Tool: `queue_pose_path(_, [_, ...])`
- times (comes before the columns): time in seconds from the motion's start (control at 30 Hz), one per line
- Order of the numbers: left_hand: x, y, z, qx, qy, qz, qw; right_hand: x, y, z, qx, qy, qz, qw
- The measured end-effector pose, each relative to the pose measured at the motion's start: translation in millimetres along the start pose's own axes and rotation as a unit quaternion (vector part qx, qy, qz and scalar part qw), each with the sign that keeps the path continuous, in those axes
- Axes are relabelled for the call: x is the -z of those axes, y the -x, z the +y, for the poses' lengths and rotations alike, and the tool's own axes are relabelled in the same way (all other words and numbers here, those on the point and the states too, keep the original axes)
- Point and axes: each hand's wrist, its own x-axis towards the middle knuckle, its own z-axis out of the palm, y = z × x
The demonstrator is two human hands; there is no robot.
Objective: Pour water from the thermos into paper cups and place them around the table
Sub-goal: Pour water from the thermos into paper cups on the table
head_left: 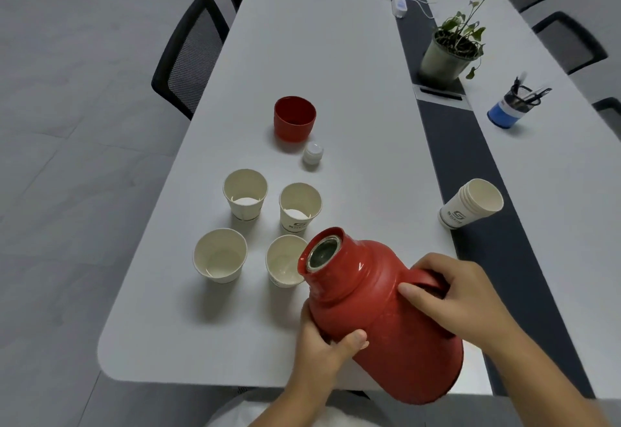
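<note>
White table point(336, 57) carries a red lid point(294, 118), stopper point(313, 153), plant point(452, 48), pen pot point(512, 107) and spare cup stack point(470, 203). Four cups point(245, 196) stand grouped ahead. Thermos point(386, 319) tilts, mouth over the near right cup point(284, 260). Right hand point(460, 295) curls round the handle; left hand point(322, 349) grips the body.

Four paper cups point(258, 225) stand in a square near the table's point(302, 57) near end, toward its left edge. The thermos point(386, 309) tilts just right of them, mouth over the near right cup. Beyond the cups sit the lid cup point(294, 119) and, nearer, the stopper point(313, 154). A stack of cups point(470, 203) lies rightward on the centre strip.
</note>
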Motion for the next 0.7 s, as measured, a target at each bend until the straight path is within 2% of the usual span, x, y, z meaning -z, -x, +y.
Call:
queue_pose_path(0.17, [-17, -10, 16, -0.057, -0.081, 0.021, 0.995, 15, 3, 32, 0.012, -0.098, -0.009, 0.995])
queue_pose_path(0.37, [-45, -52, 46, -0.148, -0.193, -0.028, 0.97, 33, -17, 73, 0.006, -0.192, -0.003, 0.981])
queue_pose_path(0.53, [-73, -114, 74, -0.173, -0.276, -0.067, 0.943, 45, -65, 99, -0.001, -0.214, 0.006, 0.977])
queue_pose_path(0.7, [-96, -188, 95, -0.172, -0.345, -0.091, 0.918, 59, -127, 122, 0.004, -0.18, 0.02, 0.983])
